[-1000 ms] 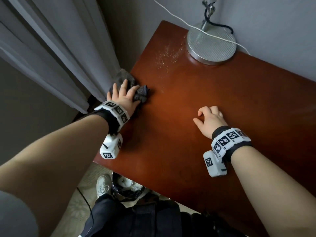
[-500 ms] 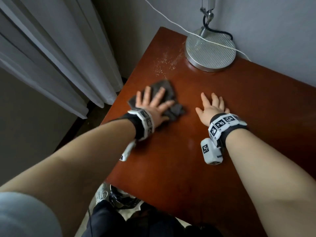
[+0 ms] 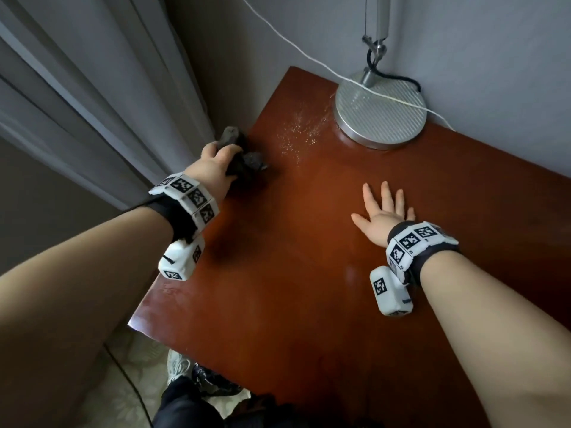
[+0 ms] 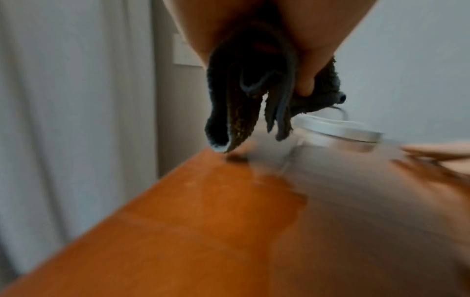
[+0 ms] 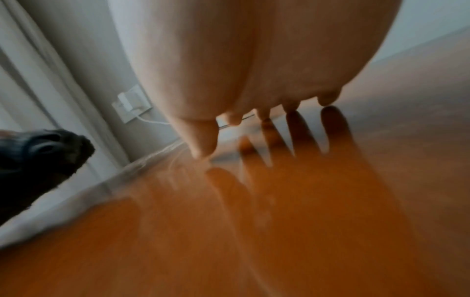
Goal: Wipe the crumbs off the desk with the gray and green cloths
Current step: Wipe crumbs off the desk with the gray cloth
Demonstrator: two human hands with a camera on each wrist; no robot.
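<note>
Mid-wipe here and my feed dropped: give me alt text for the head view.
The left hand grips a bunched gray cloth at the desk's left edge, while the right hand lies flat and open on the wood. Crumbs remain scattered beside the lamp base at the far corner.

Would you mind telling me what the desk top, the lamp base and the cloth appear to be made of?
Desk: reddish-brown wood or veneer, glossy; it mirrors the fingers. Lamp base: apparently brushed metal, silvery and finely ribbed. Gray cloth: fuzzy pile, probably microfibre or terry.

Crumbs (image 3: 298, 134) left of lamp base (image 3: 380, 110)
</note>
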